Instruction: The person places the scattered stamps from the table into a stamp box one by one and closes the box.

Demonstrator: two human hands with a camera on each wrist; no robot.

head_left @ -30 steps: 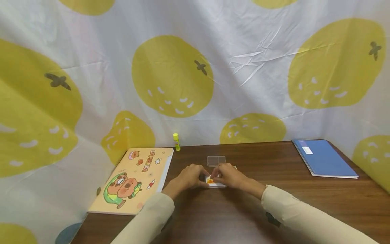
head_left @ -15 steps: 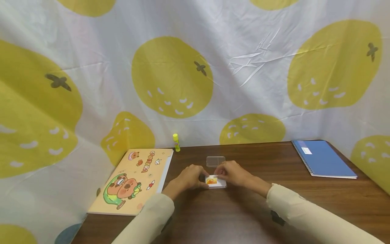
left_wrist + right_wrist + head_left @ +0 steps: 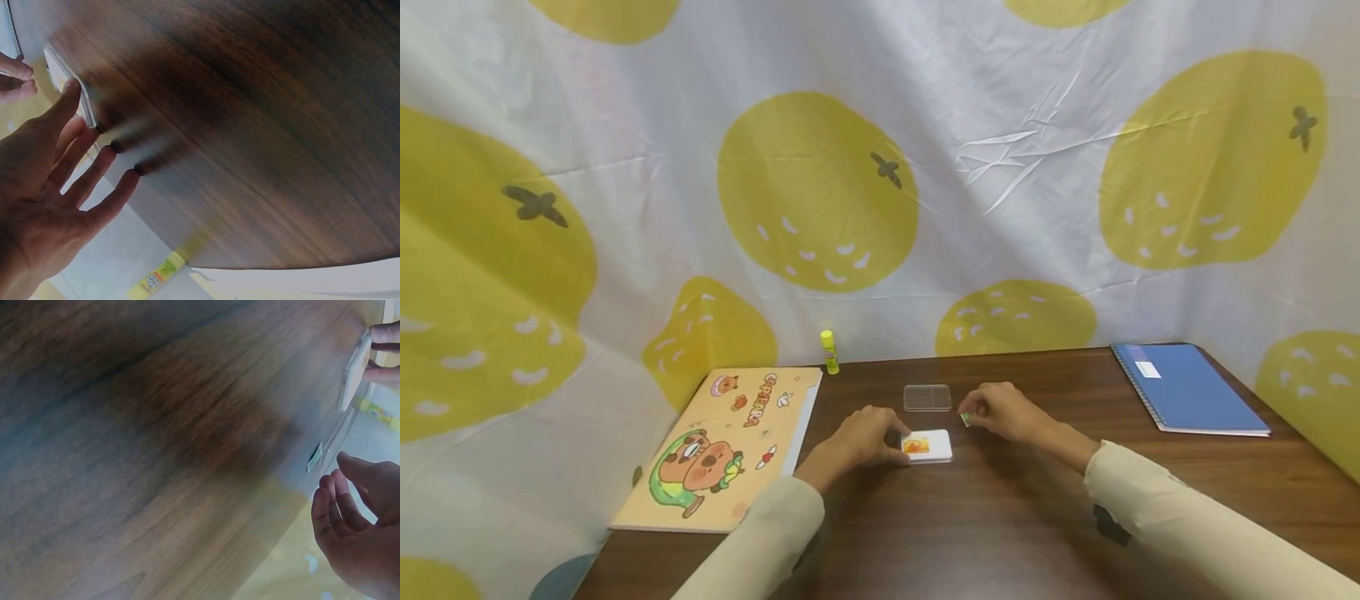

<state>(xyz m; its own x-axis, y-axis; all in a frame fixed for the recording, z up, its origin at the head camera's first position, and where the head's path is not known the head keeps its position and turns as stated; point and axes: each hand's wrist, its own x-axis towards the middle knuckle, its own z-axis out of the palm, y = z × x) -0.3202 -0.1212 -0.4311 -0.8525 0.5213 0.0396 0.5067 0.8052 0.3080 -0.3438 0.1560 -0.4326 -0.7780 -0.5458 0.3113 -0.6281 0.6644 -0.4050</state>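
Left hand (image 3: 867,435): gripping left end of white card stack (image 3: 936,444), orange picture uppermost, at mid-worktop (image 3: 880,533); near end partly hidden by thumb and fingers.
Right hand (image 3: 1002,408): holding nothing, fingers loosely curved and narrowly parted just beside small green-edged card (image 3: 314,457).
Clear plastic lid (image 3: 927,398): flat just behind stack, near right fingertips.
Capybara folder (image 3: 722,450): flat at left, lower corner screened by left sleeve (image 3: 775,517).
Yellow glue stick (image 3: 829,352): upright at back edge, before lemon-print curtain (image 3: 1000,67).
Blue spiral notebook (image 3: 1195,389): flat at far right, well apart from both hands.
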